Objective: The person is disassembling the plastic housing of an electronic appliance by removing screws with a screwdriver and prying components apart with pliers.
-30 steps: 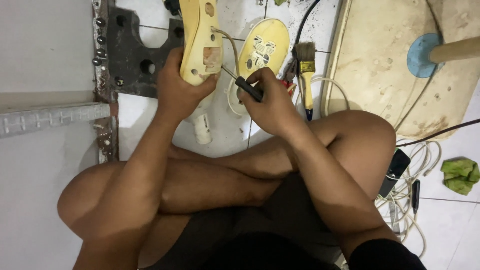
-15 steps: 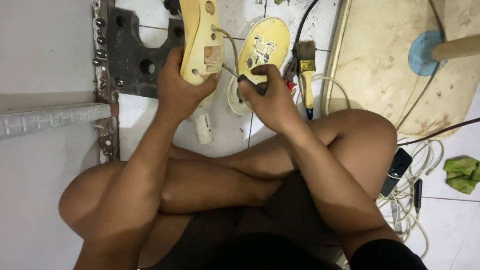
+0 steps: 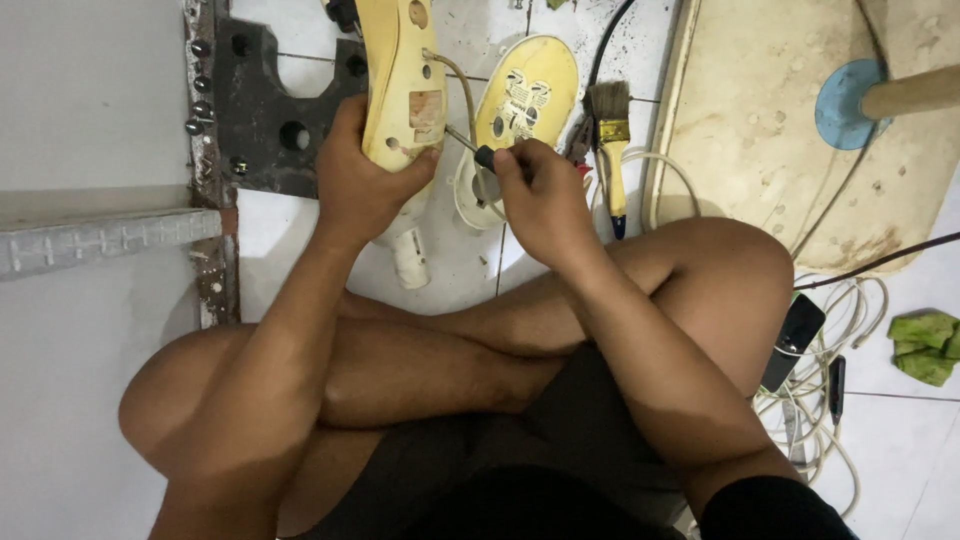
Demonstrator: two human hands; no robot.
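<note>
Down on the tiled floor [image 3: 300,230], a person sits cross-legged with both hands raised over the knees. The left hand [image 3: 365,185] wraps its fingers tightly around the lower end of a long cream plastic housing [image 3: 402,85], holding it upright with its open underside turned toward the right hand. The right hand [image 3: 540,195] has its fingertips pinched together around the dark handle of a small screwdriver [image 3: 478,152], whose thin shaft angles up and left to touch the housing near a reddish patch. A thin cable runs out of the housing and curves down beside the tool. Just behind the hands lies a yellow oval cover [image 3: 528,92] with printed labels, and next to it a paintbrush [image 3: 610,130] with a yellow handle. To the left rests a dark metal bracket [image 3: 265,115] with round holes. Off to the right sit a coil of white cable [image 3: 830,420] and a crumpled green rag [image 3: 925,345].
</note>
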